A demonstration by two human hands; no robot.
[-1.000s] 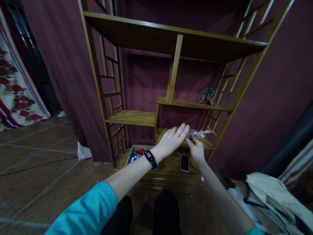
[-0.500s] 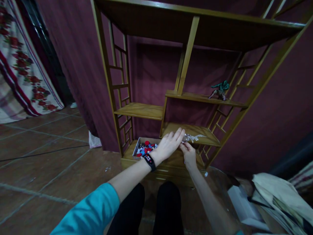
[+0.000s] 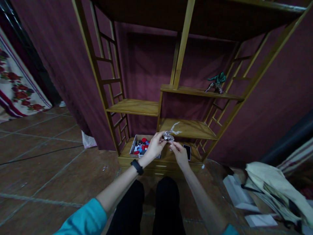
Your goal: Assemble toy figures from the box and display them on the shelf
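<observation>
Before the lower shelves, a clear, shiny figurine (image 3: 169,136) with a branching, antler-like part pointing up and right is held between my two hands. Its exact kind I cannot make out. My left hand (image 3: 156,145), with a black band on the wrist, grips its left side, thumb and fingers closed round it. From below on the right, my right hand (image 3: 179,153) pinches its lower edge with the fingertips. A shallow cardboard box (image 3: 133,146) of small red, blue, black and white pieces sits just left of my left hand. Behind my right hand lies a phone (image 3: 187,152).
The wooden shelf unit (image 3: 133,107) has stepped shelves and drawers at the bottom. A green-cloaked figure (image 3: 217,82) stands on the upper right shelf. On the floor at right are a white box (image 3: 238,192) and a cream cloth (image 3: 271,179). A dark cable (image 3: 49,150) crosses the tiles at left.
Both hands have moved left and slightly down with the clear figurine. It has turned from lying sideways to pointing more upward. The phone has come into sight, and the view has shifted.
</observation>
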